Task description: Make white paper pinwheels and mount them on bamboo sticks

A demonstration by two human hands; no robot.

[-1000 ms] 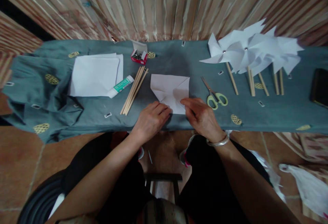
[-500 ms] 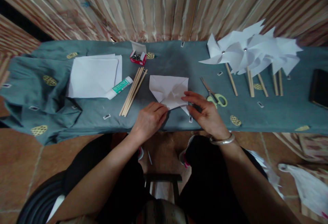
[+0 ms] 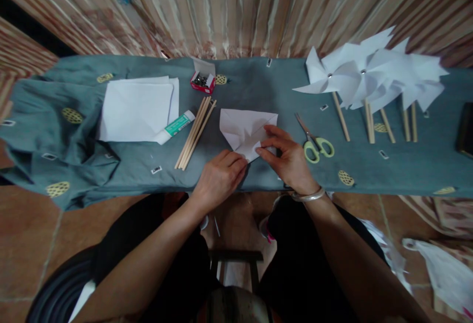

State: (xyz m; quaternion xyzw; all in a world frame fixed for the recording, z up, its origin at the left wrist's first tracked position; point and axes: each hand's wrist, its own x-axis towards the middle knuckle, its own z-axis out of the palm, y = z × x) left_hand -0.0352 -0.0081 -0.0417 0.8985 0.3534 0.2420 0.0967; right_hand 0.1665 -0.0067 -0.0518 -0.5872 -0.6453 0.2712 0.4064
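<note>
A white sheet of paper (image 3: 247, 122), cut and partly folded, lies in front of me on the cloth-covered table. My left hand (image 3: 221, 172) pinches its near edge, fingers closed together. With thumb and fingers, my right hand (image 3: 283, 155) holds a flap of the same paper, bent in toward the middle; a silver bangle is on that wrist. Just right of the right hand rest green-handled scissors (image 3: 318, 148), blades partly apart. Left of the paper lie several wooden sticks (image 3: 195, 133) and a glue stick (image 3: 176, 126).
A small red box of metal pins (image 3: 202, 80) stands open at the back. To the left is a stack of white paper (image 3: 136, 108). Several paper pinwheels (image 3: 384, 74) on sticks lie at the right, near a dark object (image 3: 465, 128). A pleated curtain (image 3: 236, 12) hangs behind the table (image 3: 251, 81).
My right hand has moved slightly inward, bringing a paper flap from the near right edge over toward the middle. The left hand keeps its pinch. The whole view has shifted slightly.
</note>
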